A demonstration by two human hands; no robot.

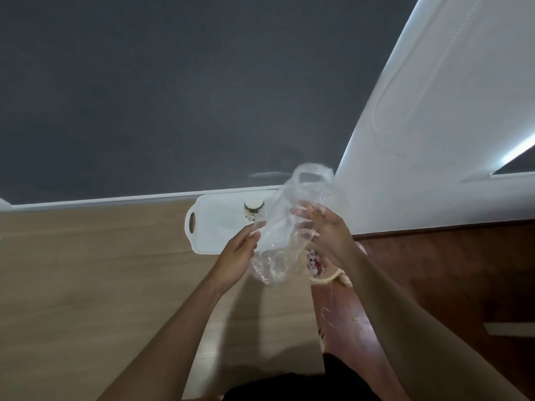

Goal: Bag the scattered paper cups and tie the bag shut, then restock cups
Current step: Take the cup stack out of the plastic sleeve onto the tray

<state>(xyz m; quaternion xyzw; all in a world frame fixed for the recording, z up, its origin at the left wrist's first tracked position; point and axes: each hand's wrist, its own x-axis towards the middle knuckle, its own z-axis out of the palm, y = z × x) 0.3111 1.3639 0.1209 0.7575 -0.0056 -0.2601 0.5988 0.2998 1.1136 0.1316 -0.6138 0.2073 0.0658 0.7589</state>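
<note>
A clear crumpled plastic bag (285, 224) hangs in the air between both hands, above the table. My left hand (238, 254) pinches its left edge with thumb and fingers. My right hand (325, 233) grips its right side, fingers partly seen through the plastic. Behind the bag, a patterned paper cup (254, 210) stands upside down on a white tray (215, 227). Under my right wrist lies another patterned cup (314, 263) on its side, its cream rim facing me, mostly hidden.
The tray with a handle slot sits at the back of a light wooden tabletop (101, 270), against a dark grey wall (173, 96). A white slanted panel (434, 125) rises at right. Dark reddish wood floor (448, 270) lies right of the table.
</note>
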